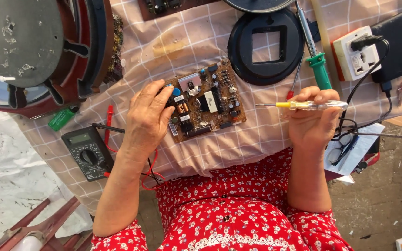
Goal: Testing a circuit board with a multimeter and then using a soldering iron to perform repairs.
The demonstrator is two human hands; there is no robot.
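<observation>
circuit board point(206, 99): brown, crowded with capacitors, coils and a white block — lies flat on the checked cloth point(266, 135), slightly turned, near the middle of the table
left hand point(147, 116): rests on the board's left edge, fingers curled down over the parts there, holding the board in place
right hand point(311, 122): closed around a tester screwdriver point(303, 105), thumb and fingers pinching the clear handle
tester screwdriver: held level above the cloth, yellow collar and metal tip pointing left toward the board, tip just short of the board's right edge and not touching it
multimeter point(88, 152): dark, dial facing up, lies left of the left wrist; its red and black leads run under the forearm
green lighter point(62, 119): on the cloth just above the multimeter
soldering iron point(313, 51): green handle, lies above the right hand beside a black round frame point(266, 46) with a square opening
wall socket block point(357, 53): white with orange edge, a black plug in it — cable loops down past the right hand
clothing: red flowered sleeves and front at the bottom edge
</observation>
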